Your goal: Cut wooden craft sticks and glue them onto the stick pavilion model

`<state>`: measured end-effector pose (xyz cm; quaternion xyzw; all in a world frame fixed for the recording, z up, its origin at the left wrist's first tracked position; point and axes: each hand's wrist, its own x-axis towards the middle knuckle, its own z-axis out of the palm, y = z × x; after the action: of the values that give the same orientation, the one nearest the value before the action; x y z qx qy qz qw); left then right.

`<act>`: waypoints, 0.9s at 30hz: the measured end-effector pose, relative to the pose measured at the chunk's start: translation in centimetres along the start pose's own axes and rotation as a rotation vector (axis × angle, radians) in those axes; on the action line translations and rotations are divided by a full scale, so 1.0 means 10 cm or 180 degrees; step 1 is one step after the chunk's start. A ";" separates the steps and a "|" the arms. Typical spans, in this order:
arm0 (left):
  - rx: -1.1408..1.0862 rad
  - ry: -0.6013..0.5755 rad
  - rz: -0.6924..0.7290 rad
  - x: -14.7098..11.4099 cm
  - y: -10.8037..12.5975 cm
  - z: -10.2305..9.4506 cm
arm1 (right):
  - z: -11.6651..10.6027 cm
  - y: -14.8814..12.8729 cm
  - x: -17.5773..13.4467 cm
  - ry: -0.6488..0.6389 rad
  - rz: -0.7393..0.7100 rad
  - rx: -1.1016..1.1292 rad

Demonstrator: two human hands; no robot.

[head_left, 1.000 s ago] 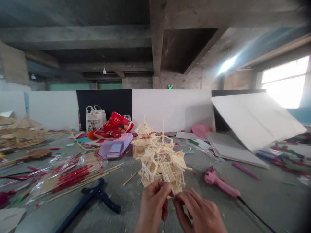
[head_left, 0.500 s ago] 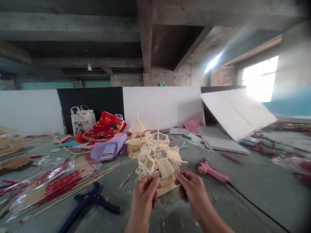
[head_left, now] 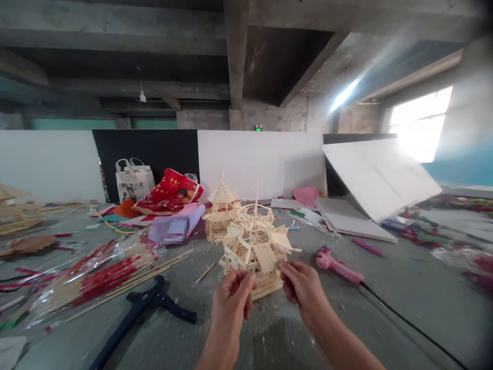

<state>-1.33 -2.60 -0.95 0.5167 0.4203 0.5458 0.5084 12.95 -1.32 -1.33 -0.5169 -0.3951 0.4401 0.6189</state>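
A small pavilion model (head_left: 256,236) built of thin wooden sticks stands on the table in front of me, with slatted roof panels and a thin upright spire. My left hand (head_left: 233,295) is pinched closed at its front left corner, thumb against bent fingers. At the front right, my right hand (head_left: 300,285) is also closed, its thumb and forefinger together close to a slatted panel. What lies between the fingertips of either hand is too small to make out. Behind the model rises a second stick pavilion (head_left: 222,192) with a pointed roof.
A pink glue gun (head_left: 339,266) with a black cord lies at right. At left are a dark blue cutter-like tool (head_left: 144,303) and bundled sticks (head_left: 108,272) in plastic. A red bag (head_left: 169,191), white boards (head_left: 354,221) and a purple pen-like stick (head_left: 367,247) lie farther back.
The view has shifted slightly, so the table things appear a little higher and farther right. Both hands stay pinched at the front of the model, with little visible movement.
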 end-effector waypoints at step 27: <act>-0.0079 -0.0056 -0.0026 -0.01 0.01 -0.01 | -0.05 -0.11 0.03 -0.0317 0.0472 0.0233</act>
<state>-1.47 -2.74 -0.92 0.5134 0.4111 0.5443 0.5208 13.65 -1.28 -0.27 -0.4993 -0.3697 0.5240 0.5827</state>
